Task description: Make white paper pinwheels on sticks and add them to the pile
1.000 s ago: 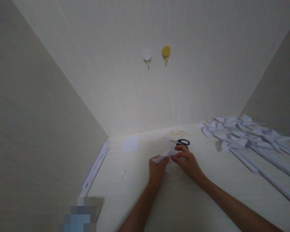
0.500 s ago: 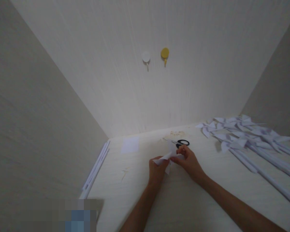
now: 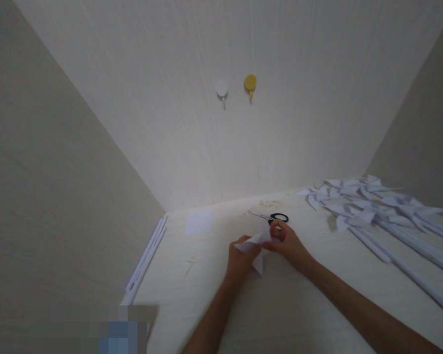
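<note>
Left hand: the left hand (image 3: 239,259) is closed on the near-left edge of a folded piece of white paper (image 3: 256,243), pinched between thumb and fingers.
Right hand: the right hand (image 3: 288,244) is closed on the same paper from the 3 o'clock side, its fingertips curled over the far edge.
Paper: it is held just above the table (image 3: 280,305), between the two hands, near the middle of the work surface; a pointed flap hangs down toward 6 o'clock.
Scissors: black-handled scissors (image 3: 271,217) are laid on the table at 12 o'clock from the hands, just beyond the right fingers and partly hidden by the paper.
Paper pinwheels: a heap of white pinwheels on long white sticks (image 3: 376,211) is spread at 2 o'clock, well apart from the hands.
Flat sheet: a small white sheet (image 3: 198,221) is seen at 10 o'clock, near the back wall.
Sticks at the wall: a few white sticks (image 3: 145,258) are laid along the left wall at 9 o'clock.
Hooks: a white hook (image 3: 221,89) and a yellow hook (image 3: 250,83) are fixed side by side on the back wall.
</note>
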Action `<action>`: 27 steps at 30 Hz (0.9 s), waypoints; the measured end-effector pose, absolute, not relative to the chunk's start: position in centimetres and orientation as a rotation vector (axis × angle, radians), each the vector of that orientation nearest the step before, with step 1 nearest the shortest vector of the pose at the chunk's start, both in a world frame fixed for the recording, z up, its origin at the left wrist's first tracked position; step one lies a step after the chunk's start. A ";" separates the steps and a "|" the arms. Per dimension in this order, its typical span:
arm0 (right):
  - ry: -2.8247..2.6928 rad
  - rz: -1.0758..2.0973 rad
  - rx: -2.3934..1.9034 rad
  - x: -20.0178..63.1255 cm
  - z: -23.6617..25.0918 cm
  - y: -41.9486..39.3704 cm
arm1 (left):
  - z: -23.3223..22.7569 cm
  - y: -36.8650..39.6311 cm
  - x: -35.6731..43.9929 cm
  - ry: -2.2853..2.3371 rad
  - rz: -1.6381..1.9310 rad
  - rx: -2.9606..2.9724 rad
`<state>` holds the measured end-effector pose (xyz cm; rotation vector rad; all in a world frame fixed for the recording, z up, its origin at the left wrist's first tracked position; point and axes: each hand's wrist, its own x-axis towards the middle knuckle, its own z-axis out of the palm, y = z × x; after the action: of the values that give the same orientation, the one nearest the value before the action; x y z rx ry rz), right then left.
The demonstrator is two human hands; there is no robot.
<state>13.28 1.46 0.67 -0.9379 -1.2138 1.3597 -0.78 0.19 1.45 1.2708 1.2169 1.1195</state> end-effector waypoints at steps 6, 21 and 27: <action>-1.367 1.637 -0.879 14.8 0.7 1.7 | 2.2 0.4 -2.1 0.992 0.872 1.150; -1.745 1.578 -0.876 14.9 1.0 1.3 | 1.6 0.1 -1.8 1.133 0.602 1.527; -1.811 1.593 -0.898 14.8 0.9 1.5 | 1.3 0.4 -2.1 1.160 0.539 1.638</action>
<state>14.85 1.49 0.94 -0.8977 -1.8106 1.5931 -2.10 0.39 1.25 1.6381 1.1598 0.5386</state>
